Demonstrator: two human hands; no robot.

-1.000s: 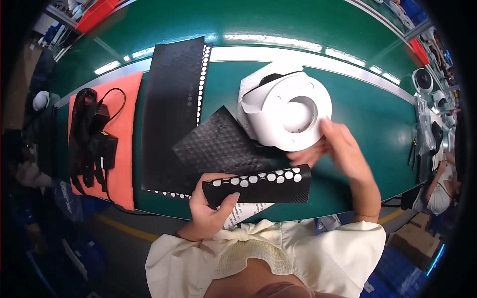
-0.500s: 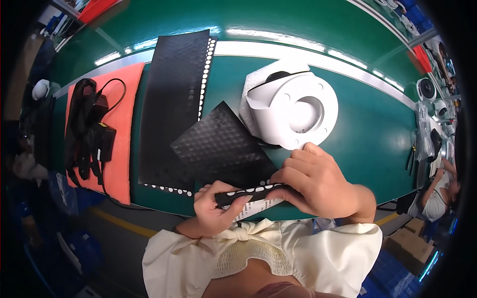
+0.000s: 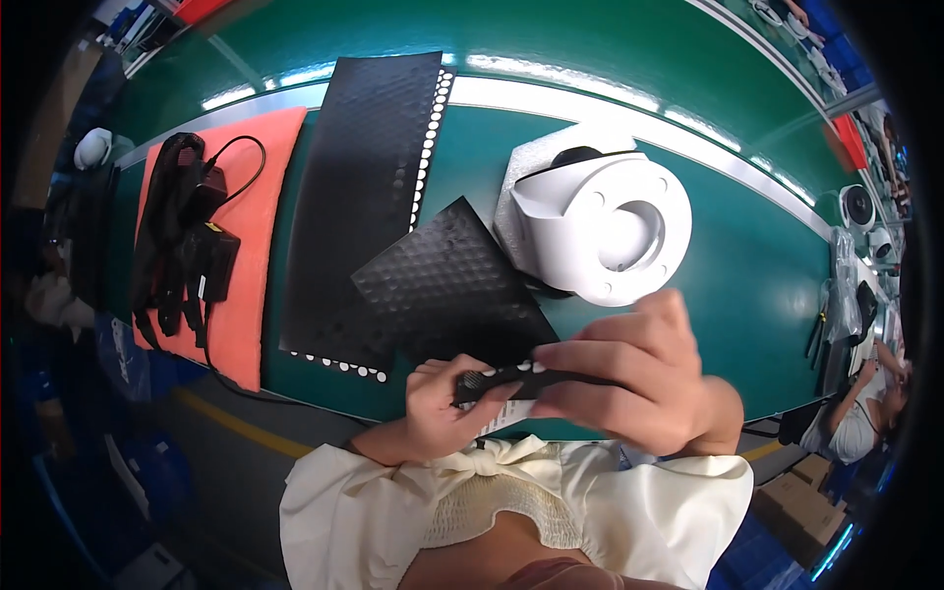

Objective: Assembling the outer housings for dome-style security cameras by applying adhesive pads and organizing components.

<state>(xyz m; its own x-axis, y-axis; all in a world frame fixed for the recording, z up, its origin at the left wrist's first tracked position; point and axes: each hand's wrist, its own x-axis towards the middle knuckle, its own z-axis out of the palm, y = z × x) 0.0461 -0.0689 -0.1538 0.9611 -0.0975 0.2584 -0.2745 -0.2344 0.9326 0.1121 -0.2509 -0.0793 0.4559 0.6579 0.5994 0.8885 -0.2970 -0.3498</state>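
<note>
Green conveyor belt point(image 3: 747, 265) — factory line

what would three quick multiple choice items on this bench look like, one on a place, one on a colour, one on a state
1. Where does the bundle of black cables lie?
A. on the orange mat
B. on the white housing
C. in the person's lap

2. What colour is the bench surface?
A. grey
B. green
C. yellow

3. How is the narrow black dotted strip held?
A. lying free on the bench
B. in the left hand only
C. between both hands

Answers:
1. A: the cables rest on the orange mat at the person's left.
2. B: bare green shows around the round white housing.
3. C: the left hand grips one end and the right hand pinches the strip along its length.
</note>
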